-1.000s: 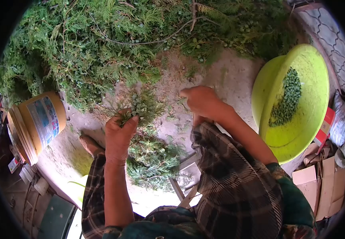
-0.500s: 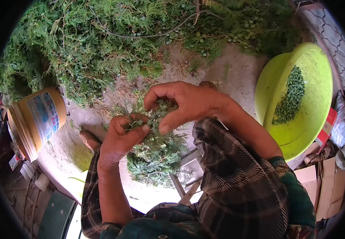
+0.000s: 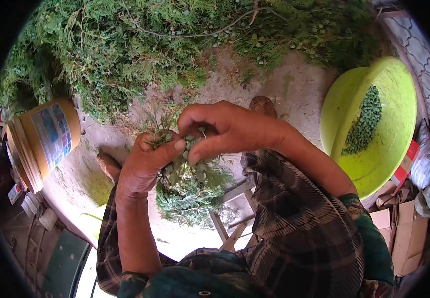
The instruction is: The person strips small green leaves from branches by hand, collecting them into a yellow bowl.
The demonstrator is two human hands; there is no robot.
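Observation:
My left hand point(image 3: 141, 166) is closed on a leafy conifer sprig point(image 3: 159, 135), thumb pressed over its stem. Curled around the sprig's right side, my right hand point(image 3: 237, 126) has its thumb and fingers at a cluster of small green cones point(image 3: 191, 141). A few cones show inside its bent fingers. Below both hands lies a heap of cut conifer twigs point(image 3: 192, 198) on the ground. To the right, a tilted lime-green basin point(image 3: 393, 149) holds a pile of loose green cones point(image 3: 366, 119).
A large mound of conifer branches point(image 3: 125, 59) spreads across the far side. At left stands a yellow bucket point(image 3: 71, 124) with a label. Cardboard point(image 3: 408, 233) and a plastic bag point(image 3: 426, 159) lie beyond the basin. A wooden frame point(image 3: 222, 226) is between my legs.
My left hand has shifted slightly up and left with the sprig. My right hand's fingertips have drawn closer to the left thumb. The camera view has shifted slightly.

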